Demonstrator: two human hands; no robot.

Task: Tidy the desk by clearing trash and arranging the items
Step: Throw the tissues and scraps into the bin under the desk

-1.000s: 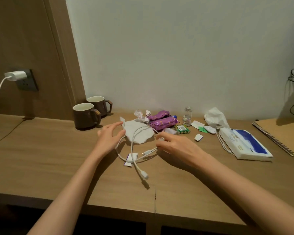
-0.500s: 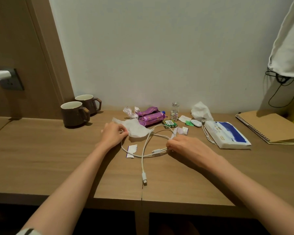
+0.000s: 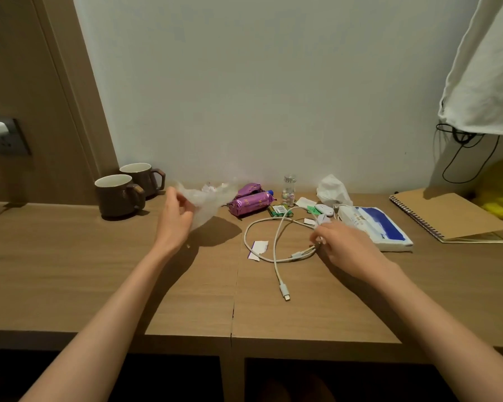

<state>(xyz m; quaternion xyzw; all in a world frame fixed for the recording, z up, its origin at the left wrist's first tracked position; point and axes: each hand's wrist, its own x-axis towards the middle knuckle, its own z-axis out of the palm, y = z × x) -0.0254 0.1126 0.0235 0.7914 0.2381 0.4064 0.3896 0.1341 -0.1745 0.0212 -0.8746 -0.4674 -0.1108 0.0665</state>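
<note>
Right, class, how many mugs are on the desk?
2. The front mug stands back left on the desk; the rear mug sits just behind it, to its right. None looks hidden.

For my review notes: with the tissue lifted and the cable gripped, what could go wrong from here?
If the right hand pulls the white cable, its loop may drag the paper scrap lying partly under it, or sweep the battery pack into the small glass bottle. The crumpled tissue in the left hand could slip free.
</note>
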